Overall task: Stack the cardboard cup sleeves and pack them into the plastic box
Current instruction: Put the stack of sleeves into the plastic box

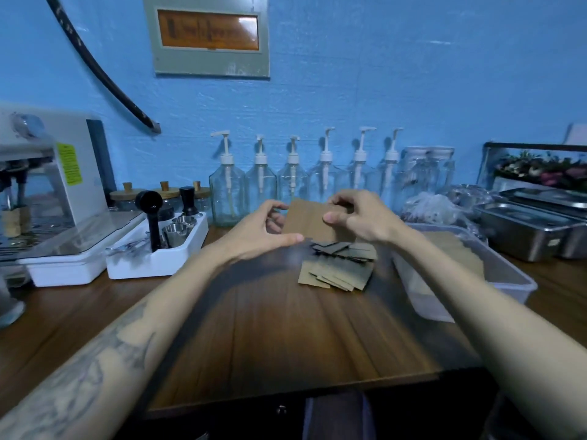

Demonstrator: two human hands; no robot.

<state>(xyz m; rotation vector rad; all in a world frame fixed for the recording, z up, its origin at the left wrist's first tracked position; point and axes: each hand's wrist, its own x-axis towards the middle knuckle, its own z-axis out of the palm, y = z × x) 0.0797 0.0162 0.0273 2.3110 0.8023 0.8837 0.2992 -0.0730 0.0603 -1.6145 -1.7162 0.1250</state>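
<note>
Both hands hold up a flat brown stack of cardboard cup sleeves (306, 219) above the wooden table. My left hand (260, 228) grips its left edge, thumb stretched along the bottom. My right hand (359, 215) pinches the upper right edge between thumb and fingers. Below them, a loose pile of sleeves (338, 268) lies fanned out on the table. To the right stands the clear plastic box (508, 274), with brown sleeves lying inside it.
A white tray of coffee tools (155, 246) and an espresso machine (47, 185) stand on the left. Several glass pump bottles (292, 179) line the blue wall. Steel pans (527, 227) and plastic bags sit at the right. The table's front edge (286, 398) is near me.
</note>
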